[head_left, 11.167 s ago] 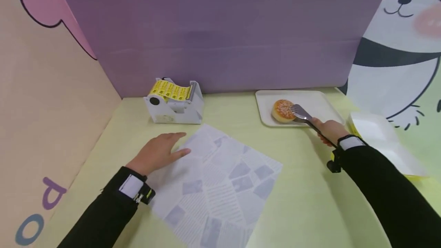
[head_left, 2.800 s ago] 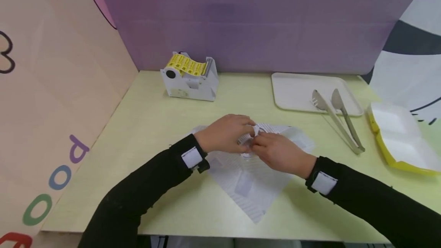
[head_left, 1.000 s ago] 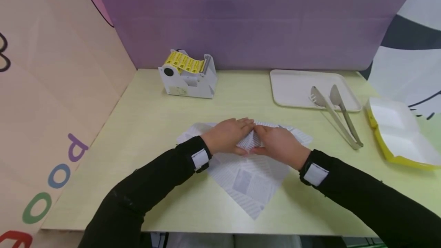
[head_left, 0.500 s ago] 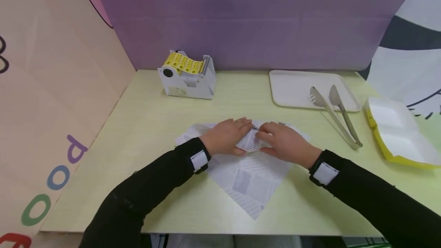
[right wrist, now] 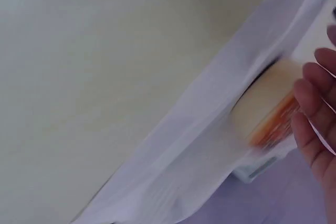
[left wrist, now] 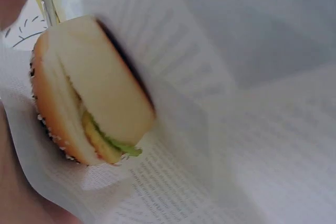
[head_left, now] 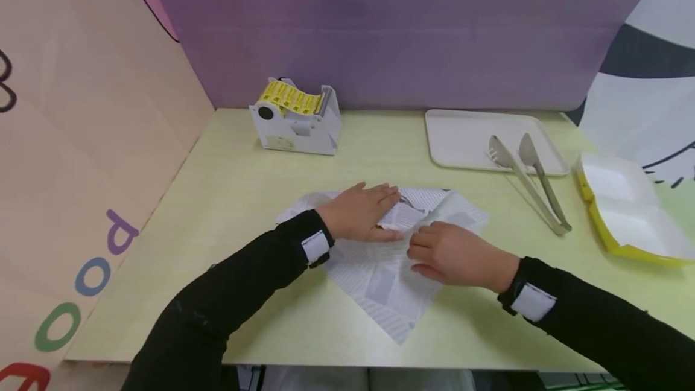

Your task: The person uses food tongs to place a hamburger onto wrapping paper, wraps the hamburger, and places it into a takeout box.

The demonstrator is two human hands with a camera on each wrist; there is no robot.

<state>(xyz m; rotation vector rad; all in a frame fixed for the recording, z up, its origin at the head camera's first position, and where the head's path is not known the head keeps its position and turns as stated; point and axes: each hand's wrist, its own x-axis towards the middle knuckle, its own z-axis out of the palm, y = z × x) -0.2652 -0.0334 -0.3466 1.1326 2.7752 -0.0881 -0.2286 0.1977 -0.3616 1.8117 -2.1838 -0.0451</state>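
A sheet of newsprint-patterned wrapping paper (head_left: 388, 285) lies on the table, its far part folded over toward the middle. In the left wrist view a burger (left wrist: 100, 87) with a seeded bun and green lettuce sits inside the fold; from above the paper and hand hide it. My left hand (head_left: 361, 213) rests on the folded paper with its fingers extended. Just right of it, my right hand (head_left: 458, 255) hovers over the paper's right side. Its fingers are loosely bent, and the right wrist view shows them beside the burger, holding nothing.
A white dispenser (head_left: 297, 128) with a yellow label roll stands at the back left. Metal tongs (head_left: 534, 192) lean over the edge of a white tray (head_left: 461, 137) at the back right. An open yellow-and-white takeaway box (head_left: 632, 216) lies at the far right.
Earlier the tongs gripped the burger on the tray; now it lies in the folded paper. Lately my right hand has left the fold and moved toward me and right, while the left stays on it.
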